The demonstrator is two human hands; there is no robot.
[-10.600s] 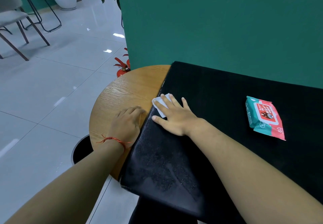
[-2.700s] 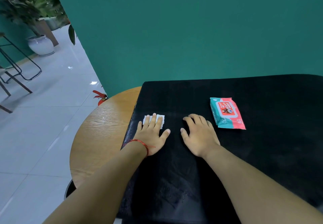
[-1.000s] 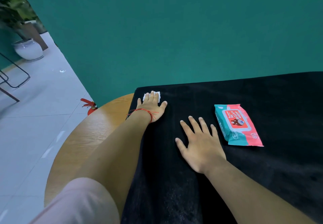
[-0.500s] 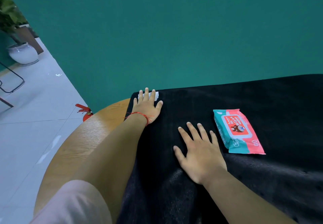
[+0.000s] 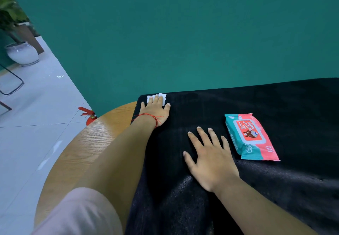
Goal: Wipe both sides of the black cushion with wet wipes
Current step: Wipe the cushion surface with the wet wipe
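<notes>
Wipe pack (image 5: pixel 251 137) on cushion (image 5: pixel 297 106): "Wipes", "80"

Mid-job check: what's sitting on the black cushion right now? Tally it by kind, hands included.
Hands: 2, the left hand and the right hand
Loose wet wipe: 1, under the left hand's fingers
Teal wipes pack: 1
Total: 4

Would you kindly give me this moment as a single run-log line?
left hand: flat, pressing wet wipe on black cushion far-left corner | right hand: flat on black cushion | wet wipes pack: on black cushion, right of right hand
</notes>
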